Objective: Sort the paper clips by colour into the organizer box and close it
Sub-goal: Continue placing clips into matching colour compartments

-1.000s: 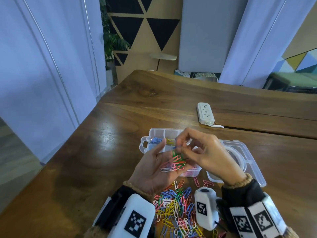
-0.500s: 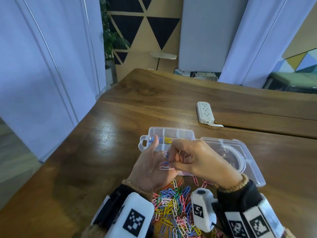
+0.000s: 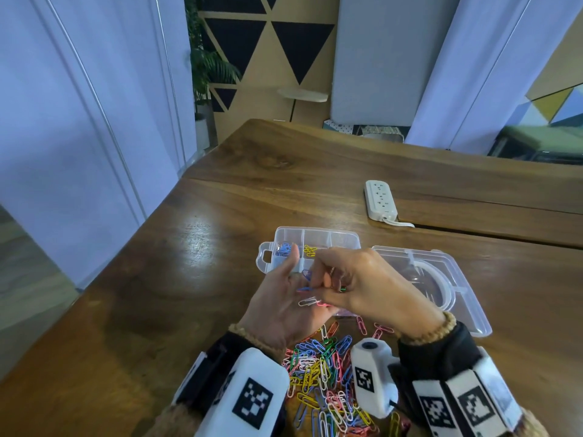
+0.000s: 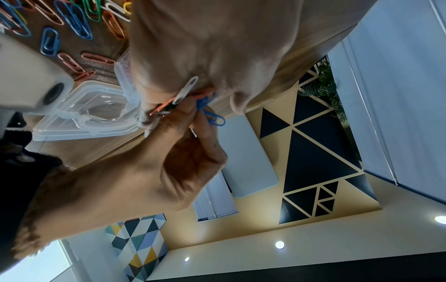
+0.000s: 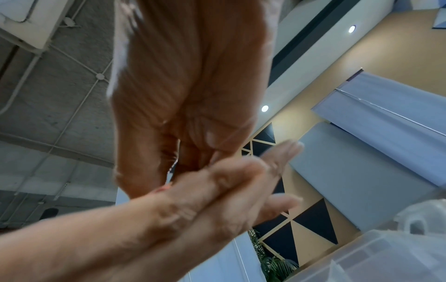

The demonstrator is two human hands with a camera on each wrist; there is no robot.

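Since before, right hand [image 3: 366,287] has dropped onto flat left hand [image 3: 284,307], pinching a blue clip [image 3: 306,274].

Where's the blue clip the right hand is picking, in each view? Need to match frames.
Head: blue clip at centre, at the right hand fingertips over the left hand palm.
Left wrist: upper centre, pinched below the palm.
Right wrist: not visible; the hands hide it.
Shared landmark: the clear box, left in left wrist, bottom right in right wrist.
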